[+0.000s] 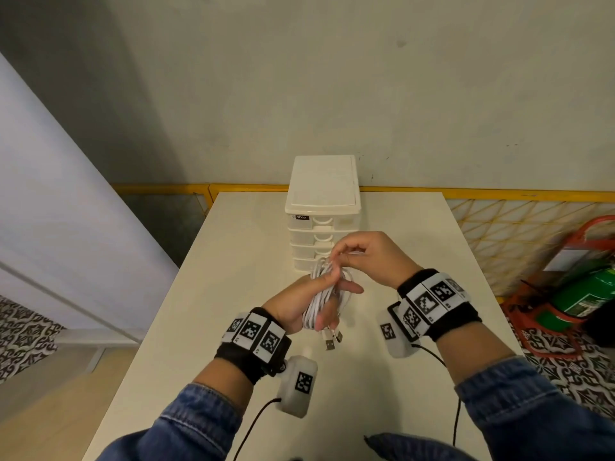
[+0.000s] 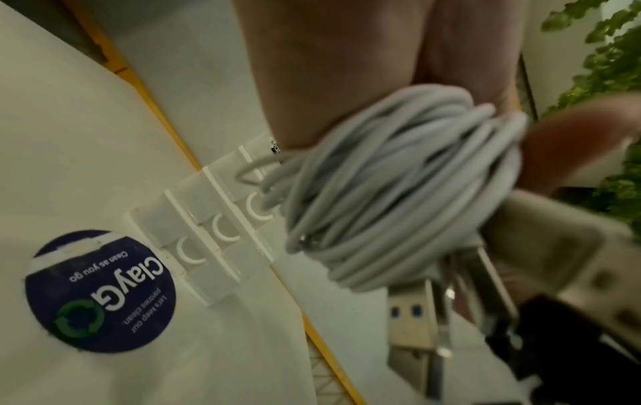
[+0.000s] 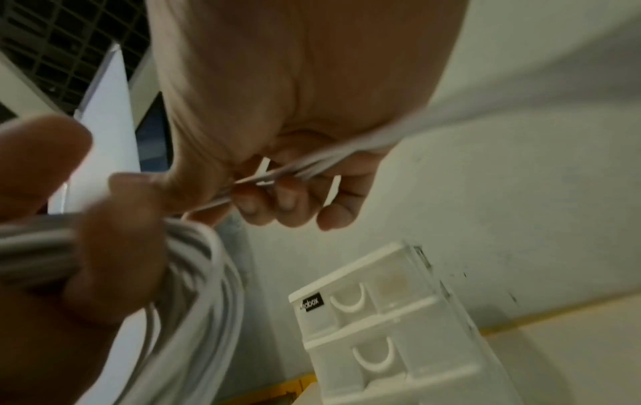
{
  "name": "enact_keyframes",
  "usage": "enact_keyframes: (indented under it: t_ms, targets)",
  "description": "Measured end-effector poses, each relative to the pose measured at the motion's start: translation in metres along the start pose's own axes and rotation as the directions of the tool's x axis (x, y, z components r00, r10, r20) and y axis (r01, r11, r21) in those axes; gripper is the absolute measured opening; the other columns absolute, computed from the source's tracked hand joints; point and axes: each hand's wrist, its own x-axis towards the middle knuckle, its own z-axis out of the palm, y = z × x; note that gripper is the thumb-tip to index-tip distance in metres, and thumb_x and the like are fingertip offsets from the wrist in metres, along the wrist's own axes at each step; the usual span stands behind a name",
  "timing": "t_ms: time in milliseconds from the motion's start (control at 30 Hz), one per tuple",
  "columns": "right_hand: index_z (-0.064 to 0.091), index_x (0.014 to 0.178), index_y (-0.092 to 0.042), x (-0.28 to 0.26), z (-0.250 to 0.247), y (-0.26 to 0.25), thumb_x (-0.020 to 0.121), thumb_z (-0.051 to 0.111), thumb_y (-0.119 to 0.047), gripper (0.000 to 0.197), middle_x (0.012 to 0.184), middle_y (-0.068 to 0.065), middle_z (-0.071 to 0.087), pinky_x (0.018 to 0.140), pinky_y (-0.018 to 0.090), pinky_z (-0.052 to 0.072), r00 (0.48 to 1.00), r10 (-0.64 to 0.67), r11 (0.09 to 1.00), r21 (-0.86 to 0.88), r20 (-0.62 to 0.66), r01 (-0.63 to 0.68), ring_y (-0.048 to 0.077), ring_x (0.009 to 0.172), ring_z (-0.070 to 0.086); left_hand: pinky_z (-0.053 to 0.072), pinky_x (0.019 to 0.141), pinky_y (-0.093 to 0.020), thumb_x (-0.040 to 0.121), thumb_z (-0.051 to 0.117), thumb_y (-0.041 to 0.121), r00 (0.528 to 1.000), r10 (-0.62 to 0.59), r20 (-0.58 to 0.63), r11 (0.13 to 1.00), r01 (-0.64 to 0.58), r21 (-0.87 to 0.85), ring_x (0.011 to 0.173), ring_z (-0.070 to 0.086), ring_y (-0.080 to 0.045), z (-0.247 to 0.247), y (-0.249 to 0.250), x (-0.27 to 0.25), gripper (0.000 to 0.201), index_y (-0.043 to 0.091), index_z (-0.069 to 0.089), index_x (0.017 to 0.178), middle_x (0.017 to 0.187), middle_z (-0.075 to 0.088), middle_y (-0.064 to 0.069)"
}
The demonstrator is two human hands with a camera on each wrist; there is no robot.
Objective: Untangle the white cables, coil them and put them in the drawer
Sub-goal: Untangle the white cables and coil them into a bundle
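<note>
From the head view, the left hand (image 1: 301,306) grips a bundle of coiled white cables (image 1: 321,302) above the table (image 1: 213,294), USB plugs (image 1: 331,341) dangling below; the right hand (image 1: 366,257) pinches a strand at the coil's top, before the drawer unit (image 1: 321,207) (drawers closed). The left wrist view shows the coil (image 2: 399,186) wrapped against the palm. The right wrist view shows fingers (image 3: 288,202) curled round strands.

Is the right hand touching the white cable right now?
Touching. The right wrist view shows the right hand with fingers curled around white cable strands.
</note>
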Motion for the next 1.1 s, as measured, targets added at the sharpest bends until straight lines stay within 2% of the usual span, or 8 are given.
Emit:
enact_keyframes:
  t_ms: [167,333,467,533,633,767,933,1100]
  targets:
    - [0.069,0.102,-0.022,-0.005,0.009,0.030,0.087,0.060,-0.007,0.023,0.074,-0.010,0.062,0.065,0.014,0.042,0.989,0.073,0.992,0.107,-0.128,-0.059,-0.003,0.060,0.054,0.043,0.048,-0.024,0.078,0.073,0.038,0.988,0.155,0.002,0.962,-0.150,-0.227,0.026,0.036,-0.010,-0.003,0.010,-0.006,0.033,0.009,0.060,0.069,0.031,0.040,0.002]
    - [0.060,0.121,-0.018,-0.020,0.041,0.042,0.096,0.044,-0.005,0.033,0.051,-0.015,0.053,0.057,0.013,0.041,0.980,0.142,0.974,0.196,-0.139,-0.113,0.001,0.048,0.045,0.044,0.048,-0.025,0.093,0.044,0.025,0.976,0.201,-0.077,0.911,-0.216,-0.351,0.026,0.036,-0.009,-0.002,0.022,-0.004,0.039,0.016,0.049,0.055,0.030,0.038,0.004]
    - [0.056,0.126,-0.020,-0.026,0.063,0.040,0.099,0.040,-0.011,0.032,0.063,0.010,0.052,0.054,0.020,0.043,0.980,0.161,0.964,0.231,-0.116,-0.131,0.007,0.046,0.044,0.045,0.048,-0.025,0.088,0.056,0.025,0.962,0.248,-0.117,0.858,-0.274,-0.435,0.026,0.037,-0.010,-0.007,0.024,-0.004,0.035,0.016,0.048,0.055,0.029,0.038,0.004]
    - [0.054,0.126,-0.017,-0.027,0.067,0.032,0.100,0.038,-0.013,0.030,0.063,0.005,0.049,0.047,0.021,0.038,0.970,0.215,0.918,0.364,-0.115,-0.160,0.005,0.041,0.040,0.045,0.047,-0.024,0.088,0.052,0.024,0.952,0.254,-0.170,0.830,-0.305,-0.468,0.024,0.036,-0.009,-0.010,0.025,-0.004,0.037,0.017,0.048,0.052,0.028,0.036,0.004]
    - [0.057,0.111,-0.007,-0.024,0.078,0.011,0.101,0.034,-0.021,0.029,0.066,0.007,0.039,0.041,0.022,0.022,0.934,0.356,0.707,0.664,-0.041,-0.241,0.006,0.038,0.028,0.042,0.044,-0.023,0.089,0.038,0.020,0.925,0.265,-0.273,0.796,-0.370,-0.479,0.022,0.032,-0.009,-0.009,0.025,-0.003,0.047,0.019,0.046,0.044,0.025,0.032,0.004]
    - [0.056,0.082,-0.012,-0.020,0.083,-0.002,0.092,0.018,-0.059,0.062,0.059,0.005,0.031,0.040,0.021,0.022,0.922,0.384,0.573,0.771,0.049,-0.280,0.008,0.038,0.024,0.044,0.046,-0.023,0.089,0.040,0.019,0.909,0.298,-0.291,0.782,-0.408,-0.472,0.022,0.033,-0.010,-0.006,0.026,-0.002,0.046,0.019,0.045,0.043,0.025,0.033,0.004]
    - [0.056,0.102,-0.010,-0.021,0.081,-0.004,0.070,0.026,-0.081,0.084,0.062,0.008,0.038,0.043,0.023,0.019,0.942,0.324,0.489,0.838,0.083,-0.242,0.014,0.045,0.027,0.045,0.052,-0.024,0.087,0.041,0.019,0.905,0.299,-0.303,0.849,-0.398,-0.349,0.025,0.034,-0.012,-0.005,0.022,0.001,0.044,0.018,0.043,0.043,0.026,0.033,0.001]
    - [0.067,0.102,-0.017,-0.022,0.077,-0.009,0.082,0.025,-0.071,0.072,0.062,0.007,0.047,0.041,0.023,0.026,0.939,0.326,0.455,0.851,0.114,-0.261,0.016,0.050,0.039,0.046,0.055,-0.024,0.087,0.043,0.022,0.931,0.271,-0.245,0.909,-0.331,-0.252,0.032,0.046,-0.010,-0.001,0.016,-0.001,0.049,0.017,0.045,0.038,0.028,0.037,0.001]
